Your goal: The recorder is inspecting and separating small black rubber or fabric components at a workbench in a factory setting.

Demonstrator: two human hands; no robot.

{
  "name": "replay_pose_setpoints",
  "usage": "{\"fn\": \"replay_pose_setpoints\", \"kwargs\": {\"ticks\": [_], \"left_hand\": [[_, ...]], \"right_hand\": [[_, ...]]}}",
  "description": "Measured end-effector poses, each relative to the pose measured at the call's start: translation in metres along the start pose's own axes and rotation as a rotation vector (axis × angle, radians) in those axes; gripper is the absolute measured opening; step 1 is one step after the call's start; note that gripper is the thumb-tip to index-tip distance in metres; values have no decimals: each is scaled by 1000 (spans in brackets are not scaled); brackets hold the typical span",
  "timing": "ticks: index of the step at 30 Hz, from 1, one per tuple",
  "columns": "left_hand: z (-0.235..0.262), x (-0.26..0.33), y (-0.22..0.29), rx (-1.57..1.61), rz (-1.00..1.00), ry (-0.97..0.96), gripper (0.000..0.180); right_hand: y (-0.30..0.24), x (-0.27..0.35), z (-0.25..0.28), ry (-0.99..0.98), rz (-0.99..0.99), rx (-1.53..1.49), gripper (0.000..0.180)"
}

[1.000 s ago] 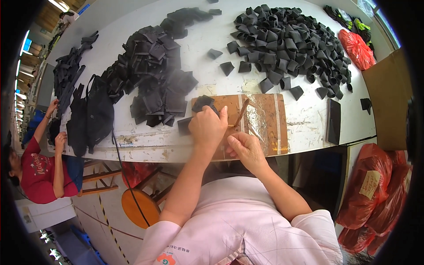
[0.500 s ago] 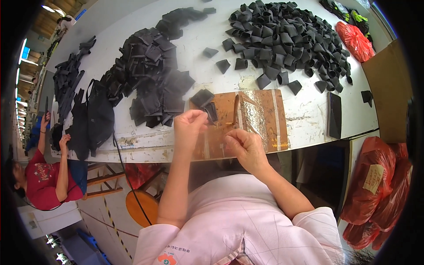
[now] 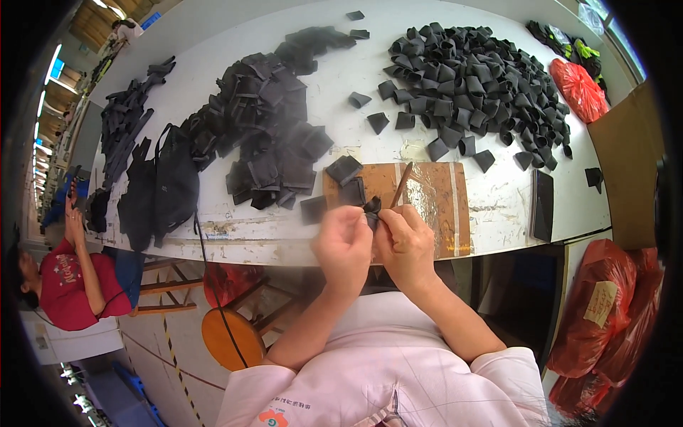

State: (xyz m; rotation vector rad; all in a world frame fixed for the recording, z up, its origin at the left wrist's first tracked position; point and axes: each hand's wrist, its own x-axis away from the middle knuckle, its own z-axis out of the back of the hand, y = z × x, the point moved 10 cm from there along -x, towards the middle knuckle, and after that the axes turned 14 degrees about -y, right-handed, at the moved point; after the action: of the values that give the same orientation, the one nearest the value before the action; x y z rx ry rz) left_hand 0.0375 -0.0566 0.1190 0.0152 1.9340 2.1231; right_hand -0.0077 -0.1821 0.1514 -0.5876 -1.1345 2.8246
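My hands meet over the near part of a brown board (image 3: 448,206) at the table's front edge. A small black fabric piece (image 3: 371,208) is pinched between them. My left hand (image 3: 343,242), slightly blurred, closes on its left side. The fingers of my right hand (image 3: 407,238) are closed on its right side. A thin brown stick-like tool (image 3: 403,183) slants up from behind my right fingers; whether they grip it is hidden. Just beyond my hands lie flat black fabric pieces (image 3: 344,169), some on the board and one beside its left edge.
Folded black tubes (image 3: 477,85) are heaped at the far right, and flat black pieces (image 3: 267,107) to the left. A black bag (image 3: 176,178) and a dark flat case (image 3: 542,206) lie nearby. At the left sits another person (image 3: 78,285); red bags (image 3: 594,306) stand at right.
My left hand has moved right and down to meet my right hand at the black piece. The brown tool now leans more to the right. The whole view has shifted slightly.
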Motion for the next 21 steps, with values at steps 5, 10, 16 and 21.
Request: {"fn": "replay_pose_setpoints", "kwargs": {"ticks": [5,10,16,21], "left_hand": [[-41,3,-12,1060,495,-401,17],[-16,-4,25,251,20,-186,16],[-59,-35,38,1464,441,-547,17],[-79,-34,33,1627,526,-689,24]], "right_hand": [[49,8,-13,-104,-341,-886,2],[29,19,-48,-379,-579,-1825,7],[-12,-50,33,-398,-199,-1043,23],[20,-62,6,-575,-261,-1236,28]]}}
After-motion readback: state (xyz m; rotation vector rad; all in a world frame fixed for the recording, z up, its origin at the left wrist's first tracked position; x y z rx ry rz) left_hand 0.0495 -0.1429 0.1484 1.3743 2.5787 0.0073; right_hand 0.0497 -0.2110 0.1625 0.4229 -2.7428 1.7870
